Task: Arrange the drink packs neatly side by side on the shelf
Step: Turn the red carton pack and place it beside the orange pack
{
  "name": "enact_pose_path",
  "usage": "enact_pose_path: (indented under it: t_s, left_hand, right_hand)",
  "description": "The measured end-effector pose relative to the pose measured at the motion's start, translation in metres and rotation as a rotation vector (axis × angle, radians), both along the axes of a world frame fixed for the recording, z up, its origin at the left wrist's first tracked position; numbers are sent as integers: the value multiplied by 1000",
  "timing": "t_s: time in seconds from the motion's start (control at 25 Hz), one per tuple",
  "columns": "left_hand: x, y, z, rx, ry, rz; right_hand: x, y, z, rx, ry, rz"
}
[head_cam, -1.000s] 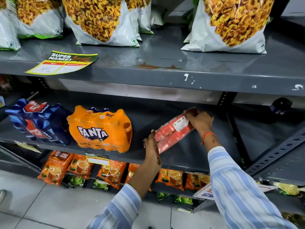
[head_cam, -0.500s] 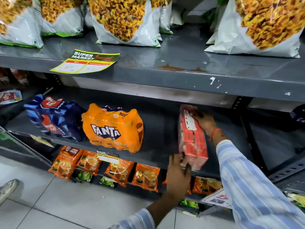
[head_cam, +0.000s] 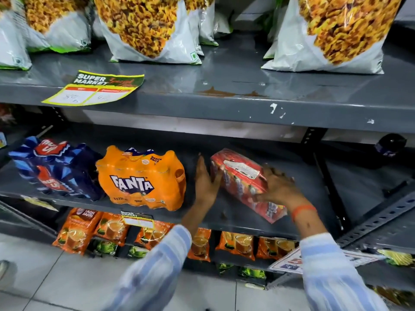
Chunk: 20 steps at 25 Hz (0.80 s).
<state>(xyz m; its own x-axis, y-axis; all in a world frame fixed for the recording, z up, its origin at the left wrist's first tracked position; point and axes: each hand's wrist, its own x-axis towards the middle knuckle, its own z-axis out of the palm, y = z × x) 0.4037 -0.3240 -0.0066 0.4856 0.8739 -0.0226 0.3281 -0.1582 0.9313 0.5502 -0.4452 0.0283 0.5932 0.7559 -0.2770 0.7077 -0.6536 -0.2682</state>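
Observation:
A red drink pack (head_cam: 241,176) lies on the middle grey shelf (head_cam: 224,217), angled toward the front right. My left hand (head_cam: 205,182) presses flat against its left end, fingers straight. My right hand (head_cam: 278,185) lies over its right side and grips it. To the left an orange Fanta pack (head_cam: 140,178) stands upright, with a gap between it and my left hand. A dark blue drink pack (head_cam: 55,168) sits beside the Fanta pack at the far left.
White snack bags (head_cam: 148,28) stand on the upper shelf, with a yellow price tag (head_cam: 94,89) at its edge. Orange tea packets (head_cam: 112,227) hang below the middle shelf. A slotted upright (head_cam: 379,217) and a dark object (head_cam: 390,145) are at the right.
The red pack has shifted left and turned toward the Fanta pack. My left hand moved from its front end up to its left end; my right hand came over its top.

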Motion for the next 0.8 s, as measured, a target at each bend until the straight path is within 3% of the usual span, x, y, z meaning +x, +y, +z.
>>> enact_pose_path:
  t_s: [0.12,0.36,0.56,0.72,0.8]
  left_hand:
    - [19,35,5,-77,96,-142]
    - [16,25,-4,-67,-15,-42]
    - [-18,-16,-11,52,-25,156]
    - [-53,-51,-17,64,19,96]
    - [-64,-60,-17,82,-25,1]
  right_hand:
    - [0,-28,-8,25,23,-196]
    - [-14,-52,-35,553,71,-628]
    - [-13,-43,-64,958,197,-666]
    - [5,-20,-65,1000,321,-660]
    - [4,-4,-59,1057,500,-694]
